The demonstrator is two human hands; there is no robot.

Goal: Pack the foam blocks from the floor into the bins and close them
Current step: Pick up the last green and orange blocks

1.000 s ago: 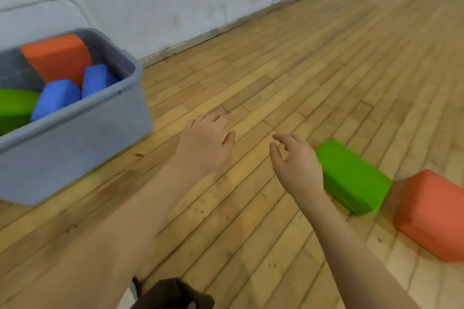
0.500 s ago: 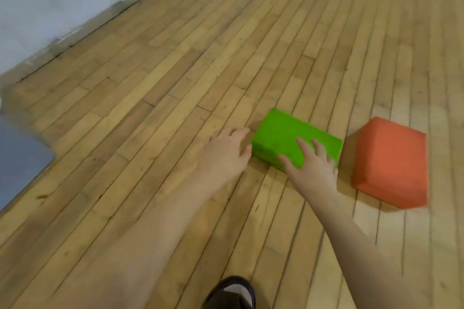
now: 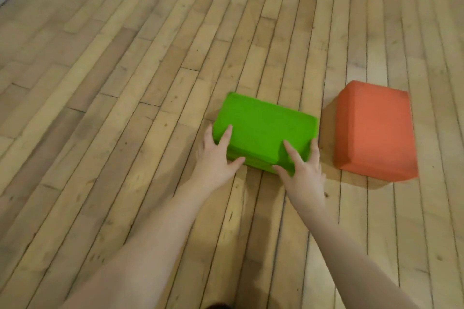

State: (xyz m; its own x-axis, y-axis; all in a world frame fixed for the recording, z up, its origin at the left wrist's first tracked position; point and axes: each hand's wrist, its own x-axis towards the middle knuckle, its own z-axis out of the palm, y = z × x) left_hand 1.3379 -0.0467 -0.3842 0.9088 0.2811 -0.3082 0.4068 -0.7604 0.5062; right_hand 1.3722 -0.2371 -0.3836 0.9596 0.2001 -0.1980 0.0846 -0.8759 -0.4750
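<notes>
Green foam block (image 3: 263,130): on the wooden floor (image 3: 125,83), near corners covered by hands.
Left hand (image 3: 216,160): fingers grasping its left corner.
Right hand (image 3: 303,173): fingers grasping its right corner.
Orange foam block (image 3: 374,130): just beside, blurred.

Both arms are bare from the bottom edge of the view to the wrists, no sleeves showing. The left hand (image 3: 213,163) and right hand (image 3: 305,174) wear nothing: no gloves, rings, watch or bands. The fingers (image 3: 225,137) look slim, nails short.

Green block (image 3: 263,128), orange block (image 3: 374,130): matt foam. Floor (image 3: 125,83): worn wood planks.
</notes>
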